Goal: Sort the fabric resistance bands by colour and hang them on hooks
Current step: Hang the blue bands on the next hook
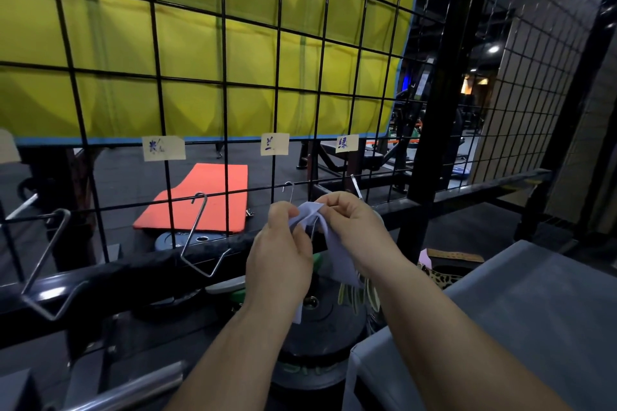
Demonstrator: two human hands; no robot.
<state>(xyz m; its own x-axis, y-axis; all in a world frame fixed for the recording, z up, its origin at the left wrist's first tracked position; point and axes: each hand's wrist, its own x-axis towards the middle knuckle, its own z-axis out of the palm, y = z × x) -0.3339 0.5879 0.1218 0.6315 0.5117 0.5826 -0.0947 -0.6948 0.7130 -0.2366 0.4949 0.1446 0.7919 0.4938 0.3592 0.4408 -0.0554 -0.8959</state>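
Head view: we look down along two bare forearms reaching towards a black wire grid panel (227, 77); the hands meet in front of its lower rows.
Left hand (280, 253): the fingers are curled, and the thumb and fingertips pinch the left edge of a pale lilac fabric band (312, 214).
Right hand (354, 223): the fingers are curled tight and pinch the band's upper right edge. The two hands are close together, with the fabric stretched between them.
Band: it is held up in front of the grid, its top bunched between the hands and its lower part hanging down between the wrists. It sits just beneath a thin metal hook (289, 190); we cannot tell whether it touches that hook.
Other hooks: a large bent-wire hook (200, 237) hangs on the grid left of the hands, a far-left hook (46, 264) hangs further along, and a short hook (356, 184) is just above the right hand.
Labels: paper notes with handwritten characters are stuck to the grid, namely a left note (163, 148), a middle note (274, 143) above the hands, and a right note (347, 143).
Behind the grid: a yellow mat (187, 43) with a blue edge fills the upper part, and an orange mat (207, 200) lies on the dark floor.
Below the hands: we see a black weight plate (317, 320), and green-striped bands (354, 294) show just under the lilac one.
Right: a grey bin (534, 310) stands here, with a leopard-print band (434, 277) at its far edge.
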